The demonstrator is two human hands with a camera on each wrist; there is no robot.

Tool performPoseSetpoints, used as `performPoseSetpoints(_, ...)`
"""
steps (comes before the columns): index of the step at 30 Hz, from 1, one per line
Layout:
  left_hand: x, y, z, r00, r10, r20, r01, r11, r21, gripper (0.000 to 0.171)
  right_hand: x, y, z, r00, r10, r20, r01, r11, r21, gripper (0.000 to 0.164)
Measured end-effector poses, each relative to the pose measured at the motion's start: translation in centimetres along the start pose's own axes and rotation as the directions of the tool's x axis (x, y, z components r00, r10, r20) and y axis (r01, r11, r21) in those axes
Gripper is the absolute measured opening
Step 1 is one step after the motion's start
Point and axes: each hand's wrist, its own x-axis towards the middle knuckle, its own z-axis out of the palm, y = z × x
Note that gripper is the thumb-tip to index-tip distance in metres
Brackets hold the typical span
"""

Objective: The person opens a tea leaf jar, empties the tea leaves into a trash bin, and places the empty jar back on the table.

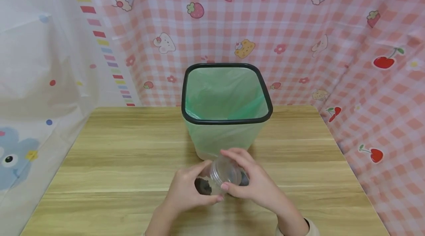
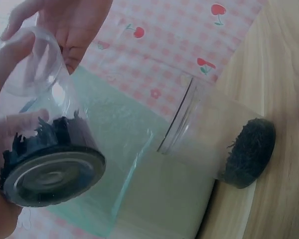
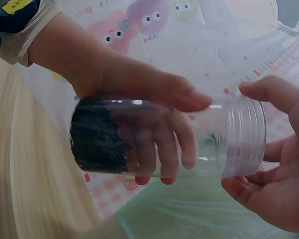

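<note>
Jar [image 1: 225, 171] between table's [image 1: 299, 147] side edges, gripped by left hand [image 1: 186, 188] and right hand [image 1: 255, 177], liable to drop through slippage.

Gingham curtain [image 1: 212, 25]: well beyond the right hand [image 1: 254, 179] (reads "luck")
Wood-grain tabletop [image 1: 116, 155]: below that hand
Black-rimmed bin [image 1: 229, 121]: just beyond that hand
</note>
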Motion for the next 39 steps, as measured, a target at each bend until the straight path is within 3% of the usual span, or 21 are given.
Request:
performPoseSetpoints(4, -0.3, -0.1, -0.1, 0.997, -0.023, 0.069, 0.031, 0.993, -0.117, 0.066, -0.2, 0.2, -0.6, 0.989, -0.121, 0.087, 0.125, 0.991, -0.042, 0.065)
performPoseSetpoints(7, -0.4, 0.0, -0.1, 0.993, -0.053, 0.108, 0.071, 0.983, -0.167, 0.067, -0.3, 0.2, -0.8, 0.979, -0.163, 0.126, 0.171, 0.984, -0.055, 0.067)
performPoseSetpoints(13, -0.5, 0.0, -0.2, 0.995, -0.065, 0.079, 0.076, 0.986, -0.148, 0.067, -0.2, 0.0, -0.9, 0.972, -0.183, 0.148, 0.187, 0.982, -0.014, 0.075)
performPoseSetpoints(16, -0.3, 0.0, -0.1, 0.999, -0.035, 0.028, 0.039, 0.992, -0.119, 0.064, -0.2, 0.1, -0.8, 0.98, -0.149, 0.129, 0.138, 0.986, 0.088, 0.085)
performPoseSetpoints(19, -0.3, -0.1, 0.0, 0.999, -0.005, -0.042, 0.004, 1.0, -0.027, 0.062, -0.2, 0.1, -0.5, 0.992, -0.091, 0.087, 0.078, 0.987, 0.141, 0.088)
performPoseSetpoints(24, -0.2, -0.2, 0.2, 0.995, -0.011, -0.1, 0.023, 0.993, 0.12, 0.066, -0.1, -0.2, 0.4, 0.998, 0.047, -0.032, -0.046, 0.998, 0.047, 0.08)
performPoseSetpoints(31, 0.3, -0.4, 0.8, 0.994, 0.014, -0.107, 0.018, 0.956, 0.291, 0.073, 0.4, -0.5, 1.5, 0.944, 0.28, -0.174, -0.278, 0.96, 0.036, 0.078)
performPoseSetpoints(36, 0.1, -0.5, 0.9, 0.996, -0.012, -0.091, 0.037, 0.958, 0.286, 0.073, 0.8, -0.5, 2.3, 0.915, 0.35, -0.2, -0.347, 0.936, 0.054, 0.076)
performPoseSetpoints(39, -0.1, -0.5, 0.8, 0.996, -0.014, -0.084, 0.037, 0.96, 0.279, 0.074, 0.8, -0.4, 2.4, 0.92, 0.343, -0.191, -0.338, 0.939, 0.058, 0.074)
